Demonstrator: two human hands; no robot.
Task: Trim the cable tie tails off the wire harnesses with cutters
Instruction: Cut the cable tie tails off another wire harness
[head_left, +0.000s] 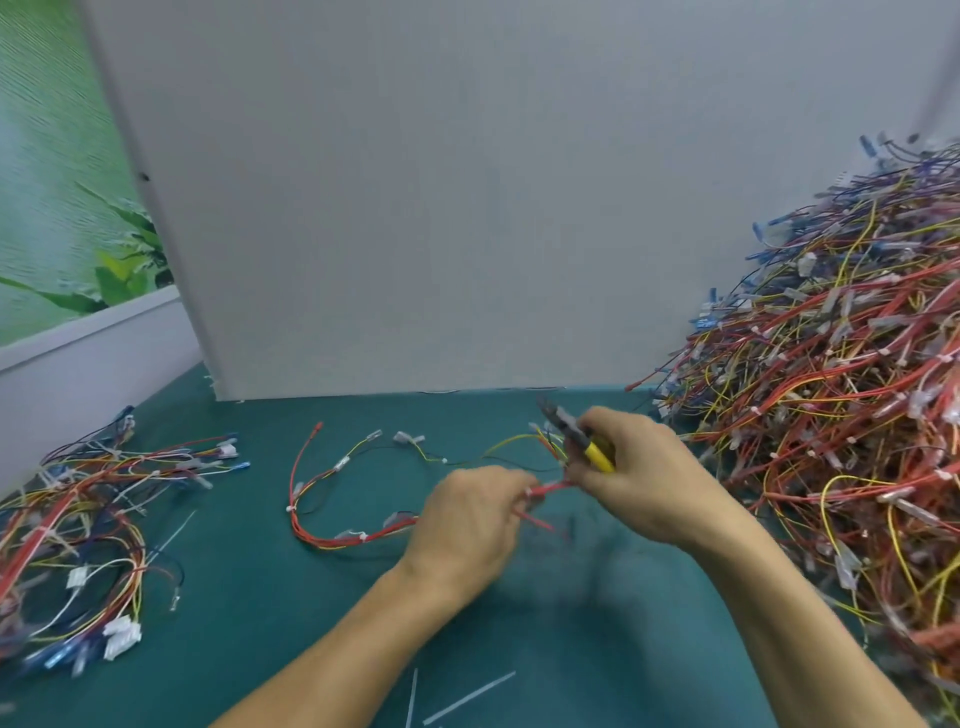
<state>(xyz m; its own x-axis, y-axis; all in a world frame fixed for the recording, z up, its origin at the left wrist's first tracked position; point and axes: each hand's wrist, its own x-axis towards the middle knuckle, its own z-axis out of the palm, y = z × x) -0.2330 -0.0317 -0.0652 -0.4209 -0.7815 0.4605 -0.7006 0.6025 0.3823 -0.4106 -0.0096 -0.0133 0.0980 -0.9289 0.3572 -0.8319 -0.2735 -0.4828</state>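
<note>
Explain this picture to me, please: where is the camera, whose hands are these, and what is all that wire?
There is no machine here. One camera, worn on a person's head, looks down at their two bare hands over a green mat. The right hand grips small cutters with yellow handles, their tip pointing up and away. The left hand pinches the red wires of a wire harness that loops across the mat. A large heap of harnesses lies on the right, a smaller bundle on the left. The thin white strips near the bottom look like cut-off cable tie tails. A white panel stands behind.
</note>
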